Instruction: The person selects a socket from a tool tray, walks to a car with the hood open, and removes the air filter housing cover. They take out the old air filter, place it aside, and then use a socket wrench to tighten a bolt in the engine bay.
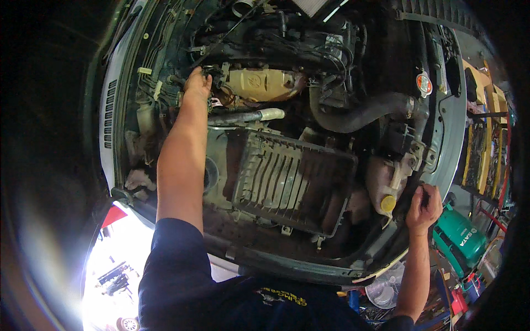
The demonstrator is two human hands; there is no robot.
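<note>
I lean over an open car engine bay. My left hand (197, 84) reaches deep into it, fingers curled around wiring and connectors beside a tan metal heat shield (264, 83). My right hand (424, 205) grips the dark front edge of the engine bay (441, 165), next to a translucent fluid reservoir with a yellow cap (388, 202). Between my arms lies a black ribbed air filter box (290, 182). A thick black rubber hose (359, 115) curves above it.
A radiator cap with a red and white label (423, 84) sits at the right. A green machine (458, 238) and racks of tools (486, 149) stand beyond the car on the right. Bright glare fills the lower left.
</note>
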